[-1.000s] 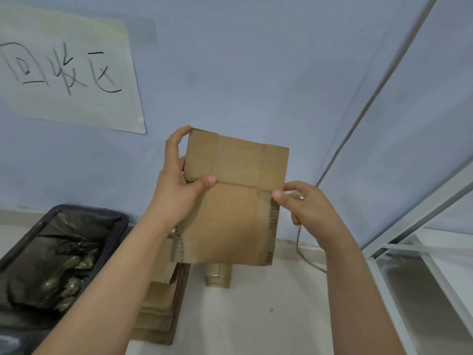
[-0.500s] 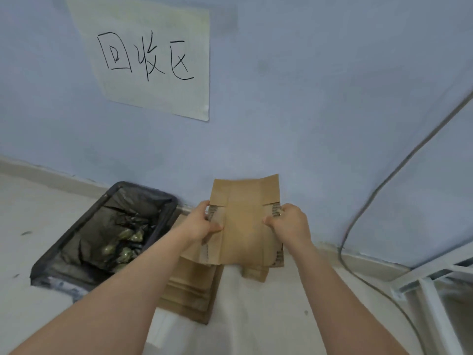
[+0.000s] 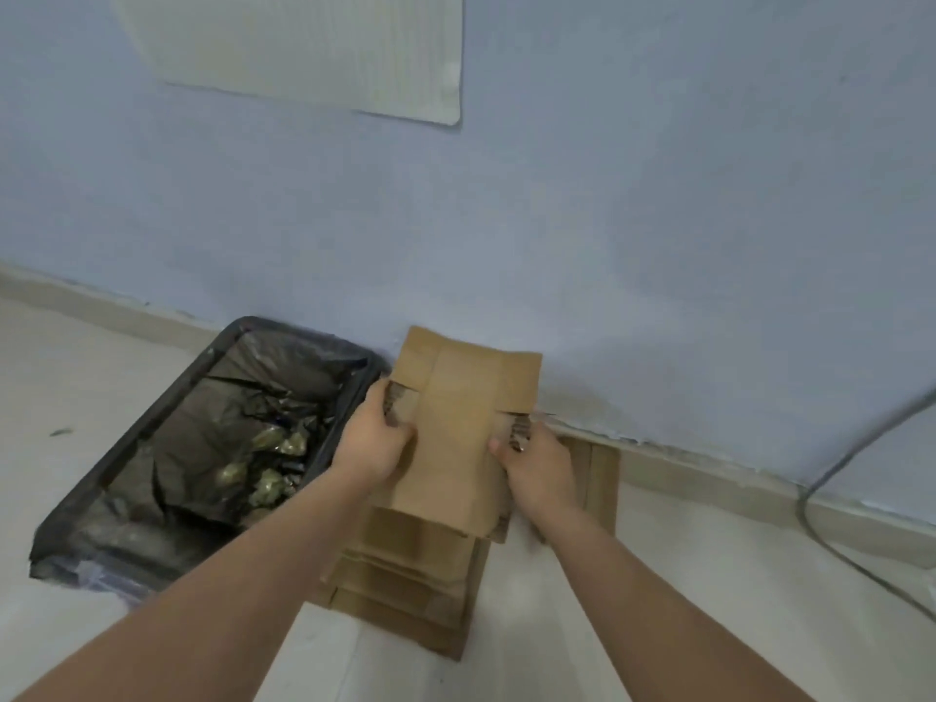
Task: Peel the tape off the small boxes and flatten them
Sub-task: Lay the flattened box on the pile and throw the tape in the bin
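Head view looks down on 2 bare forearms reaching toward the foot of a pale blue wall [image 3: 658,220], where the flattened box [image 3: 458,438] is held between both hands just above the stack of flattened cardboard [image 3: 405,575] on the floor [image 3: 608,600]. Its long axis runs away from the person, near end low over the stack, far end tilted up toward the wall, so the sheet points forward and slightly upward. The left hand [image 3: 372,440] grips the left edge about halfway along, fingers curled round it and thumb on the upper face; the right hand [image 3: 539,466] holds the opposite edge at much the same place, thumb on top and fingers tucked underneath. Both hands sit level with each other, 1 on each long side, so neither is clearly nearer the stack. The stack lies directly below and a little nearer the person than the grip, and its own long axis appears to run roughly the same way as the held sheet. My judgement is that the coming move is a lowering of the box onto that stack, which calls for dropping the raised far end until the sheet lies flat and parallel with the pile. A black-lined bin [image 3: 152,473] stands just left of the stack, another cardboard piece [image 3: 600,473] lies flat by the skirting on the right, and a grey cable [image 3: 820,478] curves down the wall further right.
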